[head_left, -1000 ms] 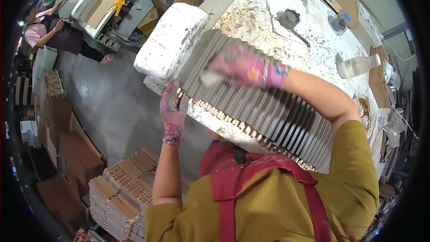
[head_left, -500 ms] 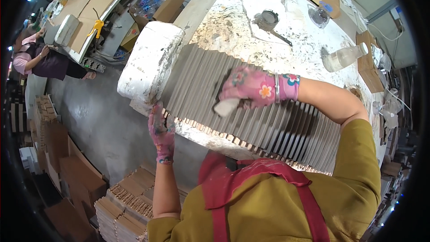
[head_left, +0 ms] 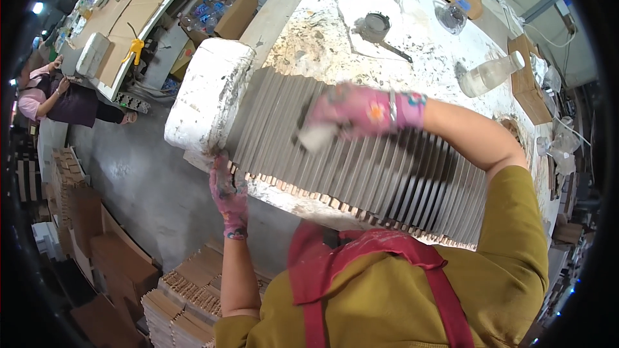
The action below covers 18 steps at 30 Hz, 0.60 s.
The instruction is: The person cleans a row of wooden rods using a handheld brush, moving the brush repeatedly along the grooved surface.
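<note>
A long row of overlapping grey cardboard sheets [head_left: 387, 174] lies fanned out along the near edge of a white, glue-stained table [head_left: 361, 0]. A white foam block [head_left: 206, 100] rests at the row's left end. My right hand [head_left: 358, 113], in a pink flowered glove, presses a small white pad [head_left: 317, 136] onto the sheets near the row's left part. My left hand [head_left: 227, 190], also gloved in pink, grips the front edge of the row just below the foam block.
On the table stand a round pot with a brush [head_left: 377, 26], a clear plastic bottle [head_left: 490, 72] and a cardboard box [head_left: 525, 84]. Stacks of folded cardboard [head_left: 187, 296] sit on the floor at my lower left. Another person [head_left: 64, 96] works at a far bench [head_left: 122, 19].
My right hand has slid the white pad along the sheets, from the left end toward the right and a little back. My left hand has stayed at the row's front edge.
</note>
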{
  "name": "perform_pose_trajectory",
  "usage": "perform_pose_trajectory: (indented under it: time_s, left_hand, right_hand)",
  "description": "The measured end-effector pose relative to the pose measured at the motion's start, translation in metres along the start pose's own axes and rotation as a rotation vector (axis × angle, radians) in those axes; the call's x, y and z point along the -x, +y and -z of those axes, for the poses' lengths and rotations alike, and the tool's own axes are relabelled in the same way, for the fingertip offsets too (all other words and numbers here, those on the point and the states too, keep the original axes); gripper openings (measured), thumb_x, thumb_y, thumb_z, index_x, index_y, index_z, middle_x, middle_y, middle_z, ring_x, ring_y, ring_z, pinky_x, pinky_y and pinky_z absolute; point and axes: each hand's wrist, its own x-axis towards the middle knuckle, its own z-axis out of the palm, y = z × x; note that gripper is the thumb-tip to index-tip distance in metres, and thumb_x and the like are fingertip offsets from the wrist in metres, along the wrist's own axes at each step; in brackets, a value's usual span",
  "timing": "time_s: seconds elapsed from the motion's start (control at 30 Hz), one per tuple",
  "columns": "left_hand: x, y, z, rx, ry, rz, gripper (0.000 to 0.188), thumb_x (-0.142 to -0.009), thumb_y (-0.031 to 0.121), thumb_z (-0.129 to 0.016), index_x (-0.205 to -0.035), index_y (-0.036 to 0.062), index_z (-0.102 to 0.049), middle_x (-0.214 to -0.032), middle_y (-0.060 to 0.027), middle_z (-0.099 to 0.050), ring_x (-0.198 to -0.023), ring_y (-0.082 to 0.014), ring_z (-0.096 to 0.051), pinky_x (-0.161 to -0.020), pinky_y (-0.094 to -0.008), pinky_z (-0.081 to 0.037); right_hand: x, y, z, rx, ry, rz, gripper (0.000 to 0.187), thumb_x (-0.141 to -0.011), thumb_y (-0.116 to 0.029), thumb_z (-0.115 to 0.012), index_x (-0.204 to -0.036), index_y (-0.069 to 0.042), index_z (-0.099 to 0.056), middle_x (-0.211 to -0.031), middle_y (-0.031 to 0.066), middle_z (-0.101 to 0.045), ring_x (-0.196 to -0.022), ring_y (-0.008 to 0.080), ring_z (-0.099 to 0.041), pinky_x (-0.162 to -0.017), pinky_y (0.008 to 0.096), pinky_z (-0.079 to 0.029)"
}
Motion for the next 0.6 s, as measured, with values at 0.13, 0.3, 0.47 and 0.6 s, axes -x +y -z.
perform_pose_trajectory:
  time_s: [0.13, 0.3, 0.47, 0.6]
  left_hand:
    - [-0.014, 0.011, -0.012, 0.185, -0.039, 0.041, 0.068, -0.079, -0.004, -0.057, -0.141, 0.0025, -0.030, -0.146, -0.0155, -0.039, -0.132, -0.0287, -0.043, -0.108, -0.0403, -0.040]
    - [-0.006, -0.007, 0.004, 0.034, -0.053, 0.069, 0.076, -0.077, -0.006, -0.057, -0.145, -0.0008, -0.022, -0.147, -0.0156, -0.037, -0.133, -0.0283, -0.042, -0.108, -0.0381, -0.039]
    - [-0.004, 0.039, -0.001, 0.053, -0.080, -0.021, 0.068, -0.080, -0.007, -0.055, -0.143, -0.0001, -0.030, -0.144, -0.0139, -0.040, -0.124, -0.0263, -0.050, -0.107, -0.0362, -0.040]
    - [0.029, 0.078, -0.011, -0.135, 0.173, -0.142, 0.044, -0.086, -0.007, -0.055, -0.128, 0.0049, -0.050, -0.112, -0.0004, -0.054, -0.085, -0.0063, -0.048, -0.083, -0.0235, -0.048]
  right_hand:
    - [-0.009, 0.062, 0.007, 0.052, 0.249, -0.312, 0.035, -0.080, -0.015, -0.067, -0.115, -0.011, -0.059, -0.097, 0.0086, -0.065, -0.089, 0.0241, -0.064, -0.081, 0.0382, -0.052]
    - [0.016, -0.004, 0.001, 0.048, -0.039, 0.039, 0.035, -0.078, -0.015, -0.069, -0.112, -0.010, -0.060, -0.097, 0.0084, -0.065, -0.094, 0.0234, -0.065, -0.084, 0.0389, -0.054]
    - [0.014, 0.050, 0.014, -0.155, 0.337, -0.255, 0.039, -0.084, -0.015, -0.065, -0.121, -0.009, -0.056, -0.103, 0.0099, -0.065, -0.085, 0.0223, -0.065, -0.080, 0.0358, -0.055]
    - [0.022, 0.034, -0.001, 0.134, 0.241, -0.200, 0.039, -0.082, -0.013, -0.067, -0.119, -0.010, -0.057, -0.106, 0.0083, -0.064, -0.086, 0.0242, -0.065, -0.084, 0.0385, -0.053]
